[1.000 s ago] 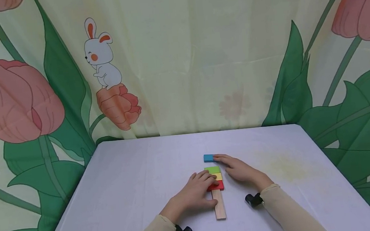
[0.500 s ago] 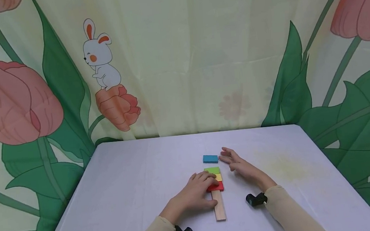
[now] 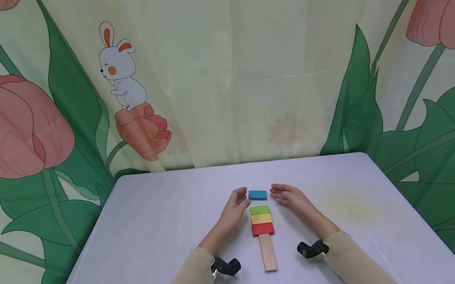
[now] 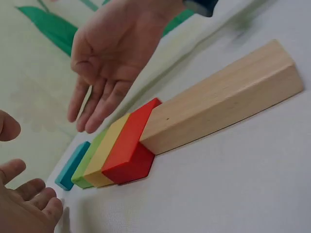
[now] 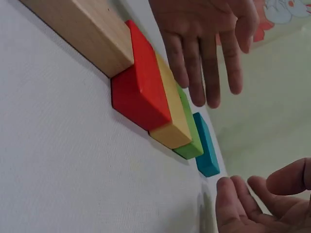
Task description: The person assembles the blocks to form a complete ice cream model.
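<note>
On the white tabletop, a blue block [image 3: 258, 195] lies a short gap beyond a row of touching blocks: green [image 3: 259, 209], yellow [image 3: 261, 218] and red [image 3: 262, 229]. A long plain wooden block [image 3: 268, 253] extends from the red one toward the person. My left hand [image 3: 231, 211] is at the blue block's left side, fingers slightly bent; whether a fingertip touches it I cannot tell. On the other side my right hand [image 3: 297, 203] faces it palm inward, fingers extended, a small gap away. Neither hand holds anything. Both palms show in the wrist views.
The white-covered table [image 3: 147, 250] has its far edge just beyond the blue block. Behind it hangs a curtain [image 3: 214, 93] printed with tulips and a rabbit. Each wrist wears a small black camera, the left camera [image 3: 227, 266] and the right camera [image 3: 312, 249].
My left hand has left the red, yellow and green blocks and moved forward beside the blue block. My right hand has let go of the blue block and drawn slightly right.
</note>
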Tool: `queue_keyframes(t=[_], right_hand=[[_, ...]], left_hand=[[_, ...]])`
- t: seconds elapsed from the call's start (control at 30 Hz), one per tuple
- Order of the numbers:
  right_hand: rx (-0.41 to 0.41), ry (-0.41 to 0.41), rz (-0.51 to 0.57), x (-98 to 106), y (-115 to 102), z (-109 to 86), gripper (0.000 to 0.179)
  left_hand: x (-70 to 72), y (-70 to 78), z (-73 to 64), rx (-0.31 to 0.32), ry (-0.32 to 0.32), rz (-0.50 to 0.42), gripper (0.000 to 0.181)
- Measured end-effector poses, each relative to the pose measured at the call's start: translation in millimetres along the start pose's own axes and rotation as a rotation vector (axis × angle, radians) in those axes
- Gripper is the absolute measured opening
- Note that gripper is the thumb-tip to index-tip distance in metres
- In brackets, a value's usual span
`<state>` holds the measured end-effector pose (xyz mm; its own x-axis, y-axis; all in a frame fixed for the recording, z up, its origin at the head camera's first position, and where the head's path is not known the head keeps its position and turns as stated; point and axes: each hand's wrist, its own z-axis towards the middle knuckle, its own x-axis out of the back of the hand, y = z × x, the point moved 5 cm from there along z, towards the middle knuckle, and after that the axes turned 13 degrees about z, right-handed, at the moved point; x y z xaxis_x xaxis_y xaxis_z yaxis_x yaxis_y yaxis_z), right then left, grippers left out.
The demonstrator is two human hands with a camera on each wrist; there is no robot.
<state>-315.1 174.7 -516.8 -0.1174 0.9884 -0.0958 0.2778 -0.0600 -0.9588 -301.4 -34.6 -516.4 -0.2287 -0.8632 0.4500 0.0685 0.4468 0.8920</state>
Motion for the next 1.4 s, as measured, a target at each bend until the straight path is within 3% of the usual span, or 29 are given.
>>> queue_keyframes(t=[0.17,0.33,0.57,1.4], right_hand=[[-0.046,-0.021,0.011,-7,5,0.7,0.053],[-0.038,-0.034,0.014,-9,7,-0.3,0.053],[-0.030,-0.059,0.015,-13,12,-1.1,0.056],[-0.024,-0.089,0.007,-13,14,-18.5,0.055]], left_hand=[[3.2,-6.6,9.7,0.015,0.015,-0.031,0.051],[1.1,-8.5,11.6,0.010,-0.026,-0.076,0.054],[-3.1,-9.6,7.2,0.025,-0.074,-0.101,0.056],[-5.6,-8.5,-11.5,-0.010,-0.135,-0.048,0.055]])
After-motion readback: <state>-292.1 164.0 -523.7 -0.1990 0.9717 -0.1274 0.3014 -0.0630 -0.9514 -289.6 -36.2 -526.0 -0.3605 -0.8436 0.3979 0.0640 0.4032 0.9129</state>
